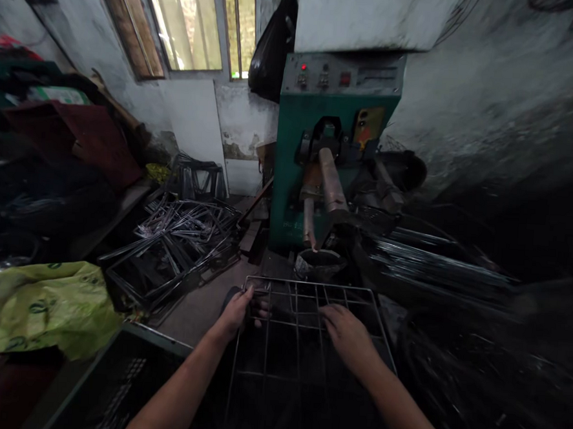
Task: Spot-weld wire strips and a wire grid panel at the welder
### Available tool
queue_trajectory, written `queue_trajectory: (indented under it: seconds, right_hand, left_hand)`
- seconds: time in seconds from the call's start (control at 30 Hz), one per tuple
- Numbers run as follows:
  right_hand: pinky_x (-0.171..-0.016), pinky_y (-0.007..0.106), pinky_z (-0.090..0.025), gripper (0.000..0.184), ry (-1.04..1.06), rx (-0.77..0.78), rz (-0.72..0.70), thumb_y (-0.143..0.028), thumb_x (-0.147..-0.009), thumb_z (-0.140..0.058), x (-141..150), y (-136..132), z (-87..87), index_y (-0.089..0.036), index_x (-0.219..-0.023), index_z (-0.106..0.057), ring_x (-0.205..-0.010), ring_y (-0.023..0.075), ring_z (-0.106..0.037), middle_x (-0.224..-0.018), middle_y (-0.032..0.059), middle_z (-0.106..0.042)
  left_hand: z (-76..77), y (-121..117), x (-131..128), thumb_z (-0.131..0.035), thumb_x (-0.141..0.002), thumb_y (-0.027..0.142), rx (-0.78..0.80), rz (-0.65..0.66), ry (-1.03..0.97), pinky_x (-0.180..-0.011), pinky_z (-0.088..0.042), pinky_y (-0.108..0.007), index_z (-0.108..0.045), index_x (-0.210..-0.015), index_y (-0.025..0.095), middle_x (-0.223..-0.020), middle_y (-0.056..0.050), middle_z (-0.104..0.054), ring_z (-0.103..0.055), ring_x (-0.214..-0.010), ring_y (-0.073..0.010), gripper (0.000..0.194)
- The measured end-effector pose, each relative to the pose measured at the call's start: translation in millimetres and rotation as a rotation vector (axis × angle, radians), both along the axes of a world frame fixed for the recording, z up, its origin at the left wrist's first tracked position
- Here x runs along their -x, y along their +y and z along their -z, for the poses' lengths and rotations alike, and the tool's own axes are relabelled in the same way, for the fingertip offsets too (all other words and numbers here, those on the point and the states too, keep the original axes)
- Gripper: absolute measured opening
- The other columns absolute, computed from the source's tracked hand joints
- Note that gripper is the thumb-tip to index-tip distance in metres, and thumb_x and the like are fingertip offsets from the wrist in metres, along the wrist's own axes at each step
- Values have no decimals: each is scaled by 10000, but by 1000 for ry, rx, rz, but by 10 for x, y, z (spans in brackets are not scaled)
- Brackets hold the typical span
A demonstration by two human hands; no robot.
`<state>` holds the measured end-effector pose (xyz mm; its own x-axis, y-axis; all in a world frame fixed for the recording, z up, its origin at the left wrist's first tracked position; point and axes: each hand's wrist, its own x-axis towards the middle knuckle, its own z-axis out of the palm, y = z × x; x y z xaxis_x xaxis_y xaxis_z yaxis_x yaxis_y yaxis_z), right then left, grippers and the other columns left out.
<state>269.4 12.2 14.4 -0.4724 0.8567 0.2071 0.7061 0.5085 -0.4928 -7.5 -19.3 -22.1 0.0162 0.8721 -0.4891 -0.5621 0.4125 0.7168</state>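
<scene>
- Grey wire grid rack [303, 332], a flat welded lattice of thin metal rods, lies in front of the person below the machine; its near end fades into shadow at the lower frame edge, so its full length cannot be seen.
- Left hand [236, 314]: fingers curled closed around the rack's left side rod near the far corner; fingertips partly hidden behind the wire.
- Right hand [347, 335]: resting palm-down on the grid towards its far right; fingers bent over the rods, but whether they actually clamp a rod cannot be told.
- Green box-shaped welding machine [334, 146] stands just beyond the rack, with a brown cylindrical arm [331, 181] projecting towards the viewer; its lower parts are dark and indistinct.
- Heap of bent grey wire frames [182, 240] lies on the floor to the left, well apart from the hands.
- Crumpled yellow-green plastic bag [43, 306] at far left.
- Bundle of long shiny metal rods [439, 263] to the right; the area beneath is motion-blurred and unreadable.
</scene>
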Motion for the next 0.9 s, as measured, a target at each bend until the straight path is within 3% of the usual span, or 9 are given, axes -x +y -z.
queue_trajectory:
  seconds: [0.1,0.23,0.3,0.47,0.63,0.73,0.9]
  right_hand:
    - [-940,384,-544,306,136,-3,32,-253,-915,-425,-29,-107,-79,-210,-1019,-710,-1031,221,-669,-1127,80,-705]
    - [-919,388,-538,382,184,-6,361,-431,-935,-407,-50,-195,-215,-195,-1018,-696,-999,245,-676,-1065,95,-719]
    - [-874,380,-539,424,138,18,453,-448,-920,-386,-22,-181,-269,-165,-1009,-688,-943,254,-685,-1000,114,-727]
    - [-825,350,-508,343,-58,180,393,-301,-891,-386,81,-73,-441,-145,-959,-684,-875,249,-688,-919,124,-734]
    - [-744,291,-490,287,-84,274,406,-238,-893,-386,163,-45,-608,-153,-947,-655,-820,216,-684,-859,94,-720]
    - [-758,286,-490,283,-74,342,493,-246,-874,-428,218,-50,-626,-133,-1023,-640,-845,214,-683,-868,96,-719]
    - [-757,273,-475,262,23,396,485,-278,-851,-432,222,-17,-591,-172,-916,-663,-861,203,-672,-879,78,-722]
  left_hand:
    - [-39,-4,-2,-644,-825,542,-34,-7,50,-400,-480,-240,-638,-947,107,-795,-131,-731,-669,-571,-194,452]
    - [-143,-11,-18,-667,-794,569,-59,7,51,-398,-495,-249,-632,-916,120,-802,-124,-735,-680,-579,-203,467]
    - [-205,-23,-29,-693,-765,580,-93,-5,67,-388,-487,-244,-624,-907,127,-781,-109,-734,-684,-576,-209,480]
    - [-346,-64,-39,-698,-761,589,-112,4,76,-423,-486,-238,-622,-943,138,-782,-108,-742,-697,-600,-209,492]
    - [-428,-73,-34,-711,-749,590,-103,-9,65,-413,-471,-226,-616,-937,127,-733,-96,-734,-691,-558,-199,508]
    - [-451,-67,-37,-750,-706,590,-97,-39,53,-395,-462,-221,-608,-903,121,-676,-78,-718,-677,-511,-193,528]
    - [-462,-58,-42,-765,-660,624,-160,-41,31,-376,-475,-245,-593,-871,131,-680,-74,-717,-677,-513,-208,563]
